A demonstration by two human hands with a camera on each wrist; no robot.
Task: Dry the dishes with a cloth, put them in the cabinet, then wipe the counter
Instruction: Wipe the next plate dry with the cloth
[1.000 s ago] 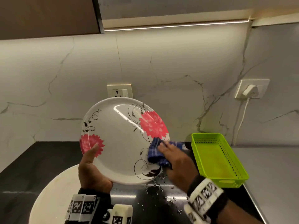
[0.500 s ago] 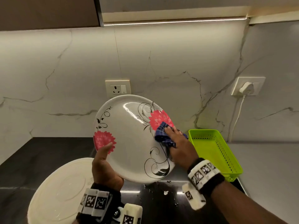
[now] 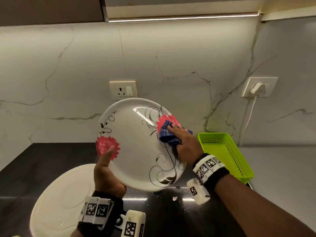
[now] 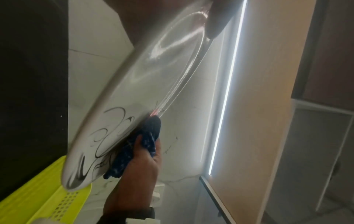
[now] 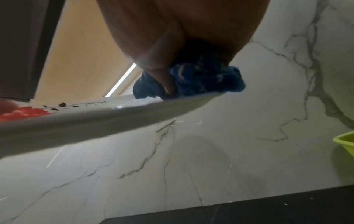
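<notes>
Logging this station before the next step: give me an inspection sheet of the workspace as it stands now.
Surface: dark counter with water droplets below the held plate.
Job's things: flowered plate held tilted off the counter; blue checked cloth pressed on its upper right flower; plain cream plate lying on the counter.
Clutter: green perforated basket at the right, contents not visible.
Grippers: left hand grips the plate's lower left rim, thumb on the face; right hand presses the cloth against the plate.
Cables: white cord hangs from a plug in the right wall socket.
Surroundings: marble backsplash, empty socket, lit strip under the cabinet.
</notes>
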